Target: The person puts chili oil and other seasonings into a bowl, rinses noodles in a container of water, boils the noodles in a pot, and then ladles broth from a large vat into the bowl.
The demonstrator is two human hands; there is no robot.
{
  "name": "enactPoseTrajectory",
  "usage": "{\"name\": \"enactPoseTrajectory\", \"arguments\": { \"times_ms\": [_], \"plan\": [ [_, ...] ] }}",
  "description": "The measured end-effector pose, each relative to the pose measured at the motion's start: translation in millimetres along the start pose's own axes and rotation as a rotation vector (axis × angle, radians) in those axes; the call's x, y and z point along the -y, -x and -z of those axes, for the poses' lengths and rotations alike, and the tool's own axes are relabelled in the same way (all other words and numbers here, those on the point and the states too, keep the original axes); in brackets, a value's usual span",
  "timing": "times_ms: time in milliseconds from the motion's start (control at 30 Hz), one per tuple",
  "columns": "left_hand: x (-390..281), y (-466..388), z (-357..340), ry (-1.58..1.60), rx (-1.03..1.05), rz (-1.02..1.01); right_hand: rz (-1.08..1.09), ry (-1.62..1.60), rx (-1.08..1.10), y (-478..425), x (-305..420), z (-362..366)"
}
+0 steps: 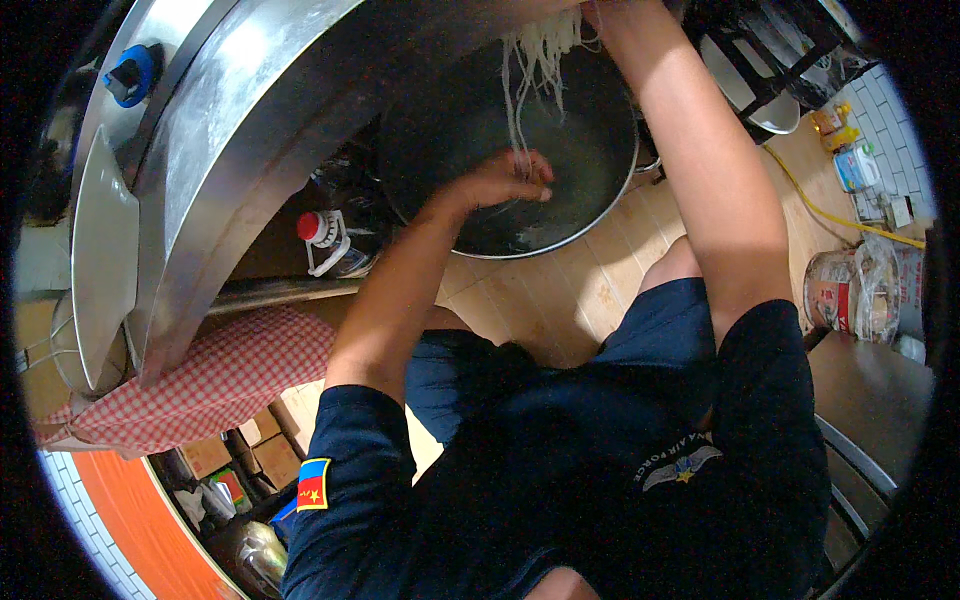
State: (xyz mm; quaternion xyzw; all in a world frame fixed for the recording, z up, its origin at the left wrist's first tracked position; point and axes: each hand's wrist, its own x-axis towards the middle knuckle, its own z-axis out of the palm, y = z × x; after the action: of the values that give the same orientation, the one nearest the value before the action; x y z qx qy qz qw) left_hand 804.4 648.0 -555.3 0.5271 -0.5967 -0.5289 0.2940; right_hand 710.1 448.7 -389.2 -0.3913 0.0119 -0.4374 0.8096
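Note:
Pale noodle strands [536,56] hang in a bunch at the top of the view, over a large dark round pot [450,135] with a bright metal rim. A few longer strands reach down to my left hand [510,180], which is over the pot with fingers loosely curled and somewhat blurred. Whether those fingers grip the strands is unclear. My right hand [600,11] is raised beside the upper end of the bunch. Most of it is cut off by the top edge, so its grip is hidden.
A curved metal counter [225,112] fills the upper left, with a white dish [105,262] by its edge. Under it stands a red-capped bottle [330,236]. Right of me are a yellow hose [817,210], a plastic bucket [851,292] and a stool [862,397].

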Motion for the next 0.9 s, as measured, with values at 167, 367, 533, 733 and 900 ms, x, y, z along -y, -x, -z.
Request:
{"name": "enactPoseTrajectory", "arguments": {
  "times_ms": [167, 367, 533, 733, 900],
  "plan": [
    [-74.7, 15.3, -4.8, 0.612, -0.277, -0.27, -0.027, -0.012, 0.013, -2.4, -16.7, -2.8],
    [-92.8, 26.0, 16.5, 0.618, -0.458, -0.13, -0.028, 0.003, 0.001, 0.7, -20.9, -4.2],
    [-41.4, 48.9, 12.9, -0.19, -0.708, 0.12, -0.03, 0.008, 0.006, -0.2, -19.7, -4.5],
    [51.6, 75.0, 24.5, -0.564, -0.675, 0.369, -0.034, -0.006, 0.019, -5.3, -14.9, -5.7],
    [62.2, 64.1, 18.7, -0.496, -0.23, 0.391, -0.027, -0.002, 0.019, -6.2, -9.5, -1.4]
  ]
}}
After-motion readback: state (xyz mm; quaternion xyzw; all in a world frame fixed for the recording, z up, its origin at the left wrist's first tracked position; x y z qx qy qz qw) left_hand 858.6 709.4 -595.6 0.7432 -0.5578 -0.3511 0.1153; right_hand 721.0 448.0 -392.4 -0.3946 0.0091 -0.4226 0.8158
